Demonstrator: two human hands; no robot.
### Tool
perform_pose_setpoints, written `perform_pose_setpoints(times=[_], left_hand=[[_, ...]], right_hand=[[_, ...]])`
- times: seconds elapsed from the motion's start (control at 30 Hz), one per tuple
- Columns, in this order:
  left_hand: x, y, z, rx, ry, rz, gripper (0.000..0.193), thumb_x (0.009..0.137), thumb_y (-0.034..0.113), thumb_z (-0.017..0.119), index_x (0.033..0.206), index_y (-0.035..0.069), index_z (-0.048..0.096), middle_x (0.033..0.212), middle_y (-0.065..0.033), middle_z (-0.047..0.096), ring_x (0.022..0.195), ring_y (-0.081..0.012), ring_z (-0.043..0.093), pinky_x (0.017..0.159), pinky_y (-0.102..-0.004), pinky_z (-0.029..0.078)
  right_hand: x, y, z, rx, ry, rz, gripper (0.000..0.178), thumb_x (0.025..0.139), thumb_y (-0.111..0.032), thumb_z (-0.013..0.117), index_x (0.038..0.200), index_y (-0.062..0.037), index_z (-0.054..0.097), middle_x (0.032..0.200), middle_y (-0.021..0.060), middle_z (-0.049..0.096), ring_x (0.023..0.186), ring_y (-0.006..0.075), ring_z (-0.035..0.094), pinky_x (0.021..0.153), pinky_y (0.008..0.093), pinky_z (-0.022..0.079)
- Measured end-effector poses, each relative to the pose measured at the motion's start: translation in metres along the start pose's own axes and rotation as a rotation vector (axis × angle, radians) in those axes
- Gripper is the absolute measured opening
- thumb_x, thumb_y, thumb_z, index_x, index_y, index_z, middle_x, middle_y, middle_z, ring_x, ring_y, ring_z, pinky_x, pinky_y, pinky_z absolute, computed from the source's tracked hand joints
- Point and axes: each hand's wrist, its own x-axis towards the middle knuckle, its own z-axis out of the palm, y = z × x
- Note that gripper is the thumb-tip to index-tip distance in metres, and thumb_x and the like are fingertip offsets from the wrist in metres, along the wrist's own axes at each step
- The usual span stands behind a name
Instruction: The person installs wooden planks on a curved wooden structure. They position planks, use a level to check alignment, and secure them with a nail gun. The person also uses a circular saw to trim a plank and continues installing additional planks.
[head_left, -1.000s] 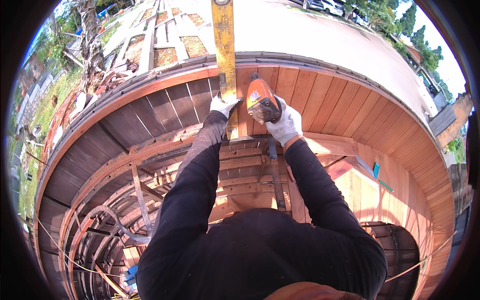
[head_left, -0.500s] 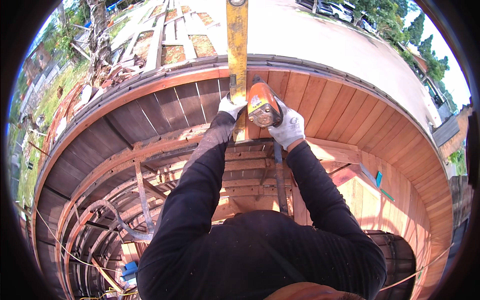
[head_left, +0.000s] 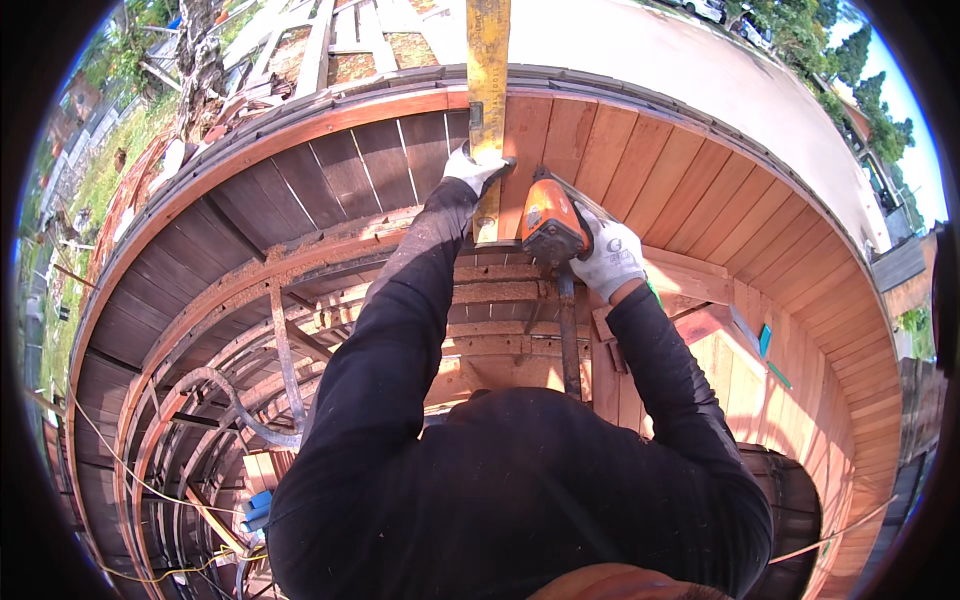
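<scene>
— Orange nail gun (head_left: 551,222): where is it?

— Near the top middle of the view, nose pressed toward the reddish vertical boards (head_left: 640,170) of a curved wooden wall, just right of a long yellow level (head_left: 488,90).

— Who has hold of it?

— The right hand (head_left: 610,258), in a white work glove. Its fingers are wrapped tight round the tool's rear grip, fully closed on it.

— And the other hand?

— The left hand (head_left: 472,168), gloved the same, is clamped on the yellow level, fingers curled round its edge, holding it flat and upright against the boards. The two hands are near each other but not touching.

— What does the level run across?

— It rises from a horizontal rail (head_left: 330,250) up past the curved top rim (head_left: 300,130) of the wall and out of view at the upper edge.

— What lies around that?

— Left of the level the boards are darker brown (head_left: 380,165); right of it they are lighter and redder. Below the hands, curved wooden ribs and cross pieces (head_left: 280,340) show inside the structure. Both black sleeves (head_left: 400,330) come up from the lower edge. Beyond the rim lies pale concrete ground (head_left: 640,50), with grass (head_left: 100,180) at the left.
</scene>
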Motion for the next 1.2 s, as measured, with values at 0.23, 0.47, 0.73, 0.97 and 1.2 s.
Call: perform_pose_setpoints(times=[0.23, 0.47, 0.73, 0.97, 1.2], left_hand=[[0.018, -0.025, -0.005, 0.018, 0.024, 0.122, 0.036, 0.071, 0.019, 0.086, 0.097, 0.009, 0.063, 0.077, 0.0041, 0.061, 0.060, -0.0047, 0.052, 0.051, -0.0228, 0.041], [0.022, -0.030, -0.008, 0.086, 0.032, 0.103, 0.039, 0.071, 0.019, 0.086, 0.099, 0.006, 0.062, 0.085, 0.0007, 0.063, 0.072, -0.0093, 0.058, 0.064, -0.0253, 0.048], [0.015, -0.025, -0.006, 0.055, 0.015, 0.078, 0.049, 0.069, 0.024, 0.087, 0.105, 0.003, 0.062, 0.094, -0.0028, 0.066, 0.083, -0.0136, 0.061, 0.076, -0.0286, 0.050], [0.014, -0.021, -0.003, 0.079, 0.063, 0.112, 0.031, 0.073, 0.016, 0.084, 0.094, 0.007, 0.062, 0.080, 0.0024, 0.062, 0.069, -0.0090, 0.059, 0.063, -0.0247, 0.048], [0.012, -0.018, -0.004, 0.090, 0.025, 0.067, 0.047, 0.069, 0.022, 0.087, 0.104, 0.003, 0.062, 0.093, -0.0018, 0.066, 0.082, -0.0128, 0.061, 0.074, -0.0279, 0.050]], right_hand=[[-0.031, 0.025, 0.053, -0.230, -0.279, -0.071, 0.052, 0.088, -0.036, 0.054, 0.133, -0.0102, 0.051, 0.102, 0.0151, 0.069, 0.095, 0.0291, 0.067, 0.085, 0.0421, 0.051], [-0.019, 0.022, 0.091, -0.317, -0.271, -0.277, 0.049, 0.089, -0.028, 0.052, 0.133, -0.0067, 0.051, 0.096, 0.0138, 0.068, 0.090, 0.0286, 0.065, 0.082, 0.0418, 0.048], [-0.024, 0.027, 0.126, -0.326, -0.303, -0.229, 0.055, 0.089, -0.029, 0.053, 0.137, -0.0037, 0.046, 0.100, 0.0143, 0.067, 0.093, 0.0285, 0.064, 0.083, 0.0423, 0.046], [-0.019, 0.022, 0.111, -0.308, -0.387, -0.223, 0.048, 0.090, -0.020, 0.048, 0.135, -0.0045, 0.049, 0.105, 0.0141, 0.068, 0.096, 0.0284, 0.066, 0.087, 0.0427, 0.047], [-0.013, 0.023, 0.100, -0.295, -0.430, -0.209, 0.047, 0.089, -0.020, 0.049, 0.133, -0.0043, 0.050, 0.105, 0.0140, 0.069, 0.097, 0.0291, 0.067, 0.086, 0.0423, 0.048]])
